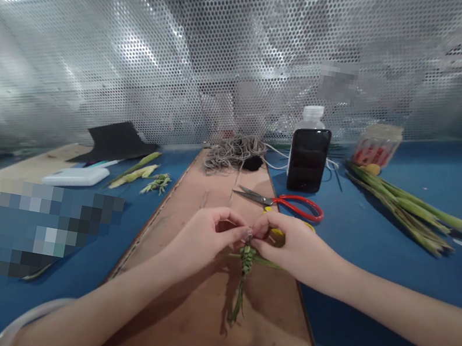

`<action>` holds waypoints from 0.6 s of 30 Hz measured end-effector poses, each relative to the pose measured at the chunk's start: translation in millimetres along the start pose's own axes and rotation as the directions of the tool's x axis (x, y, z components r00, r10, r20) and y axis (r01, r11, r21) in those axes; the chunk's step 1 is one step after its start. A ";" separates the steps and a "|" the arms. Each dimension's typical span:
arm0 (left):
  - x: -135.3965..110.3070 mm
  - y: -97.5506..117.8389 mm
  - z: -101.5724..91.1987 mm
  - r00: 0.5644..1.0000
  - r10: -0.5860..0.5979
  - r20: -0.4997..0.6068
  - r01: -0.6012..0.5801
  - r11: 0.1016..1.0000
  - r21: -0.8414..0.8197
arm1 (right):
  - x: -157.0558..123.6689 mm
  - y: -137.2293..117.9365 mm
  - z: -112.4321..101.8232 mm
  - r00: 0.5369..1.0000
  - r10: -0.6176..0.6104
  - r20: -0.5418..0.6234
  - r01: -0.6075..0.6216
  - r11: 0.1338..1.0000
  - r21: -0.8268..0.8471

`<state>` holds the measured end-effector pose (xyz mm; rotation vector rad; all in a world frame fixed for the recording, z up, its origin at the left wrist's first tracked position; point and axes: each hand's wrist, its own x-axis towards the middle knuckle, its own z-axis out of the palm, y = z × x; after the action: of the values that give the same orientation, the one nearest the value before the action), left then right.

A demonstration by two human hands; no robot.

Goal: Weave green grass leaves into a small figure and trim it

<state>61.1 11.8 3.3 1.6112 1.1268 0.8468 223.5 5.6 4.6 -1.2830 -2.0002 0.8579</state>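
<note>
A small woven piece of green leaf strips point(247, 261) hangs below my fingertips, its loose tail pointing toward me over the brown board point(190, 308). My left hand point(215, 230) is closed, thumb and index finger pinching the top of the weave. From the other side, my right hand point(284, 240) pinches the same top end, its fingertips nearly touching the left ones. A thin green strip sticks out sideways under the right hand. Just beyond the hands lie scissors with red handles point(298, 206), and something yellow is partly hidden behind the right hand.
A tangle of grey cord point(234, 153) sits at the board's far end. A black phone point(308, 159) leans on a clear bottle point(312, 116). Long green stalks point(402, 207) lie at right, before a plastic jar point(377, 144). At left are leaf scraps point(157, 184) and a white object point(76, 175).
</note>
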 end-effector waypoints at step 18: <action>0.7 -1.2 0.0 0.999 -0.045 -0.015 0.045 0.999 -0.017 | -0.6 5.9 -3.4 0.997 -0.038 0.070 0.032 0.996 0.084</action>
<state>61.0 12.6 2.1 1.5619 1.1598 0.8384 229.4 7.6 1.9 -1.1832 -2.0144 0.9714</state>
